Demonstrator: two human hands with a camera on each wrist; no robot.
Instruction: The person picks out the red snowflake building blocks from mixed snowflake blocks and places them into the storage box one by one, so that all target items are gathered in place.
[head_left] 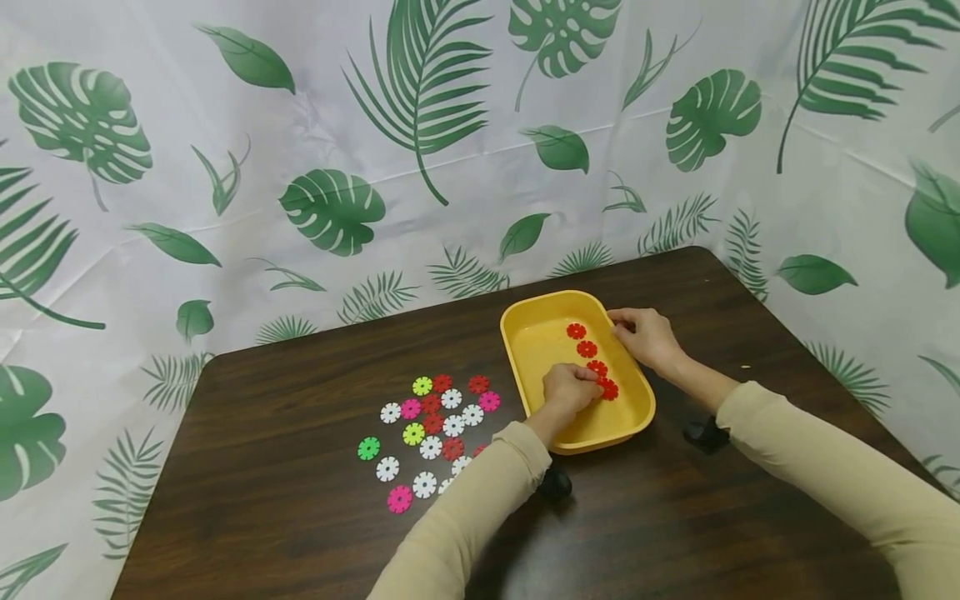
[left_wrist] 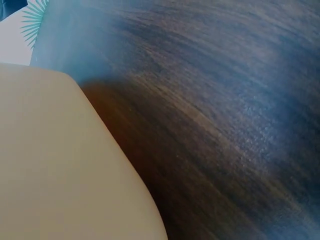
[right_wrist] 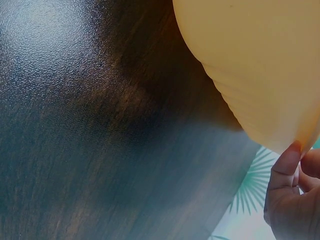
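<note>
Left hand [head_left: 570, 388] curled, right hand [head_left: 648, 337] in a pinch.

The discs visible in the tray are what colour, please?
The discs are red, clearest in the head view.

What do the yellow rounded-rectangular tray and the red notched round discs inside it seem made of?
Yellow tray: probably moulded plastic, smooth and faintly glossy, given its even colour and soft highlights. Red discs: likely plastic too, from their uniform bright colour; too small to judge finish.
</note>
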